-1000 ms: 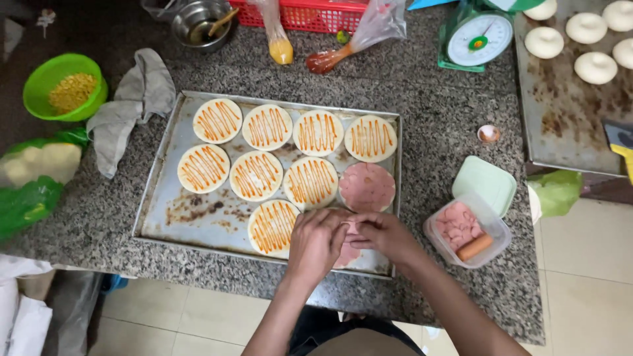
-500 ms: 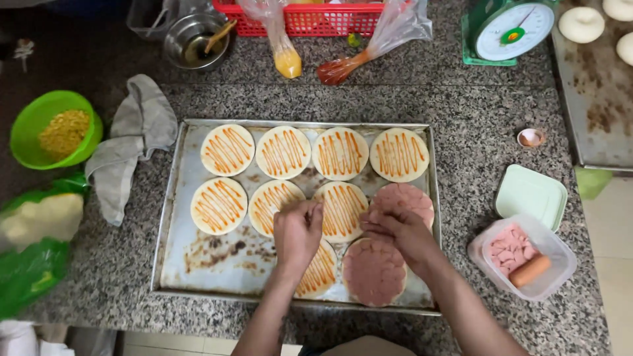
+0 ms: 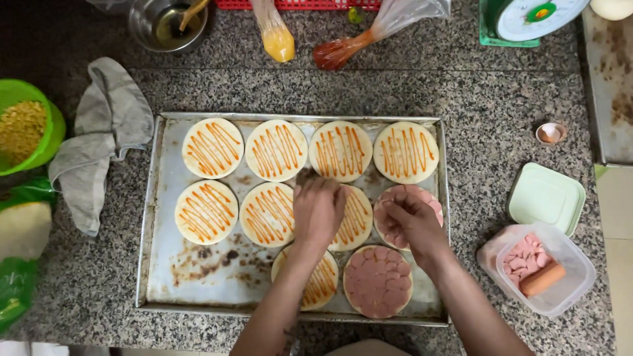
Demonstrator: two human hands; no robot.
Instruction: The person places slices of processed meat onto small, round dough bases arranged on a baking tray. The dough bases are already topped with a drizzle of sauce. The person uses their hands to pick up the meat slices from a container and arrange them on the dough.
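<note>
Both hands [image 3: 316, 207] [image 3: 410, 221] rest over flat round dough discs [image 3: 353, 217].

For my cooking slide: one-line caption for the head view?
Both hands over a metal tray of sauced dough rounds, two topped with pink sausage slices.

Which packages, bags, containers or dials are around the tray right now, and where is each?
Yellow sauce bag: top centre, clear cone, yellow filling.
Red sauce bag: beside it, clear plastic, orange-red filling.
Scale dial: top right, round white face, green body.
Clear tub: right of the tray, pink slices and a sausage inside.
Green lid: just above that tub, pale, square.
Green bag: left edge.
</note>
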